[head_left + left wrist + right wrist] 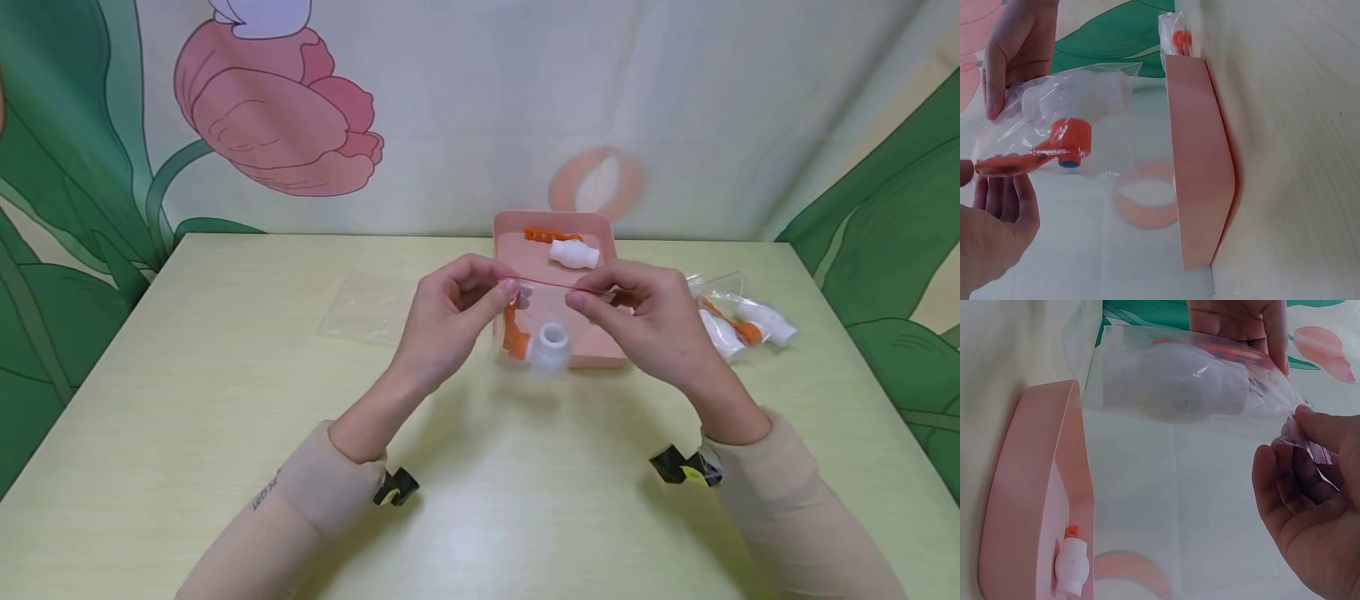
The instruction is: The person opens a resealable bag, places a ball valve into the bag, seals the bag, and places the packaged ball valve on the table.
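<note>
Both hands hold up a clear zip bag by its top edge, its red seal line stretched between them in the head view. The left hand point(450, 321) pinches one top corner and the right hand point(648, 321) pinches the other. Inside the bag hang a white fitting point(550, 348) and an orange handle-shaped part point(514, 332). In the left wrist view the orange part point(1071, 139) shows a blue tip beneath its round end. The right wrist view shows the white fitting point(1175, 384) through the plastic, with the right thumb and fingers on the bag's edge.
Behind the bag a pink tray point(596, 360) holds another white fitting point(574, 254) and an orange part point(551, 235). More bagged white and orange parts point(767, 323) lie right of the tray. A flat clear bag point(363, 308) lies to the left. A printed curtain hangs behind the table.
</note>
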Demonstrator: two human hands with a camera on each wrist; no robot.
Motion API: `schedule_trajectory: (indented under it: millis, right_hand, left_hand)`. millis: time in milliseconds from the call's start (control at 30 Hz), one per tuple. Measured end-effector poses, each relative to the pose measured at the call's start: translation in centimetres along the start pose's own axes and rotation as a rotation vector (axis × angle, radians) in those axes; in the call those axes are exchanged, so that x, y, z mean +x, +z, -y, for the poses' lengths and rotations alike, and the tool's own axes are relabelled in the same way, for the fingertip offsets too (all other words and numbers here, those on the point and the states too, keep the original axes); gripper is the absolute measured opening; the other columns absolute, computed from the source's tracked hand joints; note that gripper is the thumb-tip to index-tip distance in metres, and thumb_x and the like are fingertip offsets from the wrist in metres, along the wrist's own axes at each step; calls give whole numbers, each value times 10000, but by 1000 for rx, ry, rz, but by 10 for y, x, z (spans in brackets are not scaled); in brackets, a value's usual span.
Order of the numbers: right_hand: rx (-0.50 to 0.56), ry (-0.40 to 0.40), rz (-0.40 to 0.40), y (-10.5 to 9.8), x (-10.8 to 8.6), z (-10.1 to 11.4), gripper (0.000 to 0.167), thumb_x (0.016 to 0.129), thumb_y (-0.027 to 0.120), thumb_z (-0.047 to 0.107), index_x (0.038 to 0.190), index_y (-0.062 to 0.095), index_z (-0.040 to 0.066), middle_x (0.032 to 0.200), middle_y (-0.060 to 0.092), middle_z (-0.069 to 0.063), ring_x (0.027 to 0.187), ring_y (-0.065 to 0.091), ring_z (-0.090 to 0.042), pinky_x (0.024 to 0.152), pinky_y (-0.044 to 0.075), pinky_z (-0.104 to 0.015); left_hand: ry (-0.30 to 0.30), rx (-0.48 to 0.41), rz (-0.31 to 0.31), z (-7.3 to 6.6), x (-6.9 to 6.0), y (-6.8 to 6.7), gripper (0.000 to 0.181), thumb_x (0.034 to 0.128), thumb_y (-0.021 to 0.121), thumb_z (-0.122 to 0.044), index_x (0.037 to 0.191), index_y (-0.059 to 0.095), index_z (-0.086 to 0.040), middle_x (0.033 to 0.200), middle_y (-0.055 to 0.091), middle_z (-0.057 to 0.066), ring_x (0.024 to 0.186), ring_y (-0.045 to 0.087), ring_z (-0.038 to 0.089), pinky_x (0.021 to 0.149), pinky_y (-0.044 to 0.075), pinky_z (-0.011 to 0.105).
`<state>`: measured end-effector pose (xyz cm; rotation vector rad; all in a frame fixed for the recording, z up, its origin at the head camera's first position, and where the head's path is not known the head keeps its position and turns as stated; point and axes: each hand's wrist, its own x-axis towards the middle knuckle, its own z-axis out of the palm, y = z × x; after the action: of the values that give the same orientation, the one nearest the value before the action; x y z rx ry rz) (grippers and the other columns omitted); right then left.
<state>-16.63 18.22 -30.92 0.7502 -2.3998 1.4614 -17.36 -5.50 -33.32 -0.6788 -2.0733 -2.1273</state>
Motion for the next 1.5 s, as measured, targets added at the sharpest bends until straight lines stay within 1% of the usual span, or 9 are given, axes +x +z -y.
schedule_trajectory:
  millis: [100,233,400,533,633,833,1067,1300,1500]
  right_hand:
    - [6,-1,-6,0,0,2,43,927,773,66,942,769,26,826,693,-19,709,602,-188,621,501,-252]
    - [20,-14,-12,0,-1,4,44,930,769,65,928,764,21,828,696,-21,704,586,-189,629,494,-250]
    - [34,-8,-5,-1,-2,6,17,916,780,48,929,770,42,847,711,-19,718,588,-194,634,487,-250]
    - [38,27,8,-2,-3,7,39,905,796,60,937,775,51,859,723,-18,735,623,-195,653,509,-249]
    - [74,52,17,-3,-3,7,47,911,785,51,946,763,26,878,722,-33,758,645,-200,695,543,-252]
    - [186,82,16,-5,-2,6,39,925,746,-2,944,728,-31,890,700,-58,764,642,-225,747,582,-272]
    - [175,83,-21,-4,0,6,59,931,743,-4,913,715,-53,852,695,-124,705,630,-216,678,573,-256]
    - [119,62,-35,-5,-1,7,53,919,746,-29,911,713,-70,851,699,-129,684,620,-202,649,565,-241]
    - [156,67,-48,-5,-1,7,45,915,741,-47,912,709,-78,850,702,-95,684,624,-207,655,568,-247]
  left_hand:
    - [8,3,41,0,-1,0,190,968,713,-48,1152,704,-2,1023,736,86,936,707,259,877,571,367]
    - [31,1,63,-2,-3,1,170,941,742,-47,1106,740,-7,992,732,78,864,690,277,810,579,346]
    - [73,-7,33,-2,-2,3,102,941,738,-24,1031,757,18,883,720,91,760,644,287,708,549,306]
    - [106,26,8,-3,-2,2,90,937,737,-5,1015,758,36,888,743,76,808,671,356,706,559,303]
    - [118,74,-16,-4,-1,1,84,938,740,-14,1007,762,30,892,751,58,828,687,347,721,566,300]
    - [105,79,-56,-8,-1,-1,76,935,742,-9,993,760,37,891,753,81,800,694,236,707,559,281]
    - [88,41,-66,-5,2,0,102,951,722,-10,1030,745,50,905,743,102,809,687,254,708,564,283]
    - [51,19,-39,-3,3,0,110,963,717,-39,1041,737,35,916,738,99,861,678,370,739,567,297]
    - [11,-4,17,-8,4,-3,123,941,742,-43,1050,752,13,922,731,92,836,665,332,777,579,335]
